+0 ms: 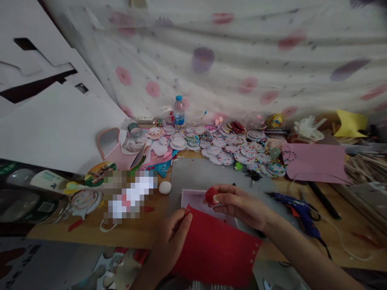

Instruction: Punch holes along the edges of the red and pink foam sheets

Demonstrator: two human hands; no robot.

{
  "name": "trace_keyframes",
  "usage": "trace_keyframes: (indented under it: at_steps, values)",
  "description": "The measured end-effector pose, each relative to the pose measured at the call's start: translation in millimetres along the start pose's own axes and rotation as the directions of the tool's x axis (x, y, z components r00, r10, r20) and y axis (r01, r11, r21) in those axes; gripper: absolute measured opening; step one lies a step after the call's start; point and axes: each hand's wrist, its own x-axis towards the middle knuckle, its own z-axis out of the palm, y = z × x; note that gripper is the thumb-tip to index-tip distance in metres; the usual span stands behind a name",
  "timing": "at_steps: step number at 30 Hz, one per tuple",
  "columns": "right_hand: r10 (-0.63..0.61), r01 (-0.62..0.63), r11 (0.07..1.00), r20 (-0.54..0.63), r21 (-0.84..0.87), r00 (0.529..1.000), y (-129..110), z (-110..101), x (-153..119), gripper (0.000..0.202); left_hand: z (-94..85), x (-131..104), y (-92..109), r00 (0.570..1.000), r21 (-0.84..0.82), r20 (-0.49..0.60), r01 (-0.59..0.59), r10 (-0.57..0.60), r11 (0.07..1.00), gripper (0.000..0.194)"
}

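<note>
The left hand (171,235) pinches the upper left corner of a red sheet (217,251) between thumb and fingers. The sheet slants across the front edge of the surface (142,231), with a short row of pale dots near its right side. The right hand (234,201) holds a small red roll (211,196) just above the sheet's top edge, thumb and fingers closed on it; a pale patch shows at the thumb.

Behind the red sheet, a lilac tray (189,196) lies on a grey mat (196,173) near the middle of the front edge, partly hidden by the hands. A white egg-shaped thing (165,187) sits just beside the mat's left edge. Keys (253,177) lie on the back part of the mat, next to a heap of dotted discs (223,151) that spreads along the back edge of the surface. A bottle (179,112) with a blue cap stands upright behind the heap's left part.

Toward the right edge, a blue glue gun (302,211) lies with its nozzle over the mat, near a black stick (325,200). A pink sheet (316,161) rests farther back, beside a bundle of thin sticks (367,167) in the back right corner.
</note>
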Motion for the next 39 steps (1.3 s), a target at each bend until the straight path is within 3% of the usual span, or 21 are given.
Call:
trace_keyframes:
  at_steps: [4,9,13,17,33,39]
  values:
    - [-0.105,0.122,0.940,0.071,-0.317,0.992,3,7,-3,0.025,-1.8,-1,4,0.997,0.066,0.033,-0.076,0.074,0.995,0.029]
    - [-0.277,0.279,0.716,0.107,-0.640,0.955,-1,14,-12,0.026,-1.7,-4,9,0.986,0.196,0.082,-0.155,0.142,0.968,0.028]
    - [-0.342,0.342,0.545,0.169,-0.766,0.924,-5,18,-17,0.025,-0.9,-4,8,0.984,0.253,0.102,-0.166,0.144,0.953,0.026]
    - [-0.390,0.382,0.467,0.203,-0.798,0.898,-2,19,-18,0.028,-0.9,-3,6,0.980,0.276,0.121,-0.188,0.160,0.943,0.023]
    - [-0.423,0.377,0.394,0.199,-0.838,0.884,3,20,-21,0.031,2.0,-2,6,0.976,0.291,0.153,-0.196,0.157,0.937,0.024]
    - [-0.299,0.293,0.490,0.158,-0.821,0.941,3,11,-10,0.029,3.4,1,5,0.977,0.233,0.136,-0.195,0.167,0.953,0.026]
